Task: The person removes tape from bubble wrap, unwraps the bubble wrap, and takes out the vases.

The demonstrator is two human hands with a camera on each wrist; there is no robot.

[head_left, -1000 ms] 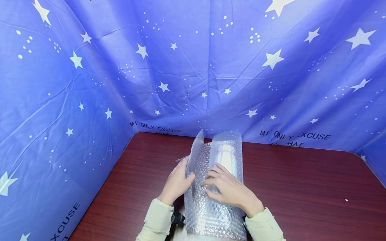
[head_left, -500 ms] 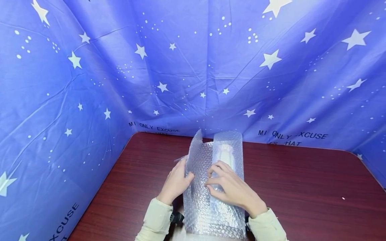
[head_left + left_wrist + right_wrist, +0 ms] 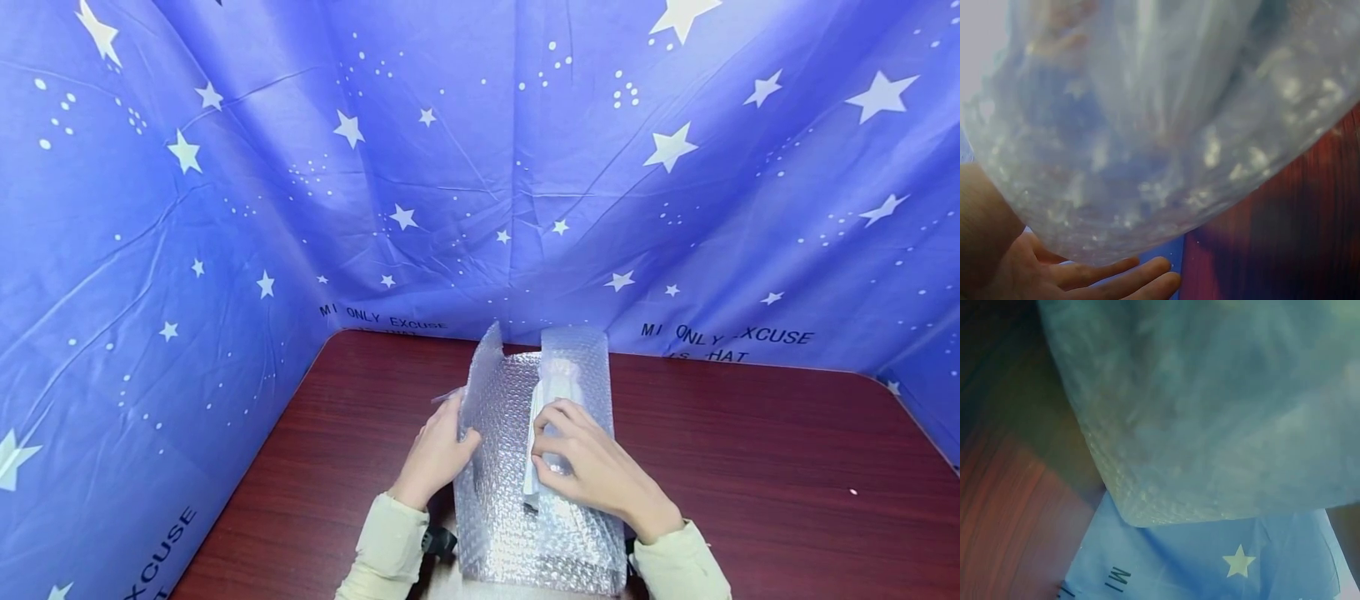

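Watching from the room, I see a sheet of bubble wrap [image 3: 510, 425] laid lengthwise on the reddish-brown table [image 3: 750, 450], close in front of the person. A long white object [image 3: 531, 475] is on it, right of the middle and mostly under the right flap [image 3: 573, 342]; a pale strip shows past the flap's free edge. What it is, I cannot tell through the bubbles.

Left hand [image 3: 435, 454] at the left flap [image 3: 480, 392], which stands tilted up. Thumb on the inner face; fingers [image 3: 1122, 284] fairly straight and slightly spread on the outside, going by the left wrist view. A light hold, I judge, probably to keep that side from falling over the middle.

Right hand [image 3: 592, 467] over the white object. Fingers bent, thumb and forefinger nearly together, pinching the right flap at its free edge. Likely held there to control the plastic above the object; whether the fingertips also touch the object, I cannot make out. Right wrist view: mostly blurred plastic, no fingers visible.

Behind: blue star-printed cloth [image 3: 450, 167].
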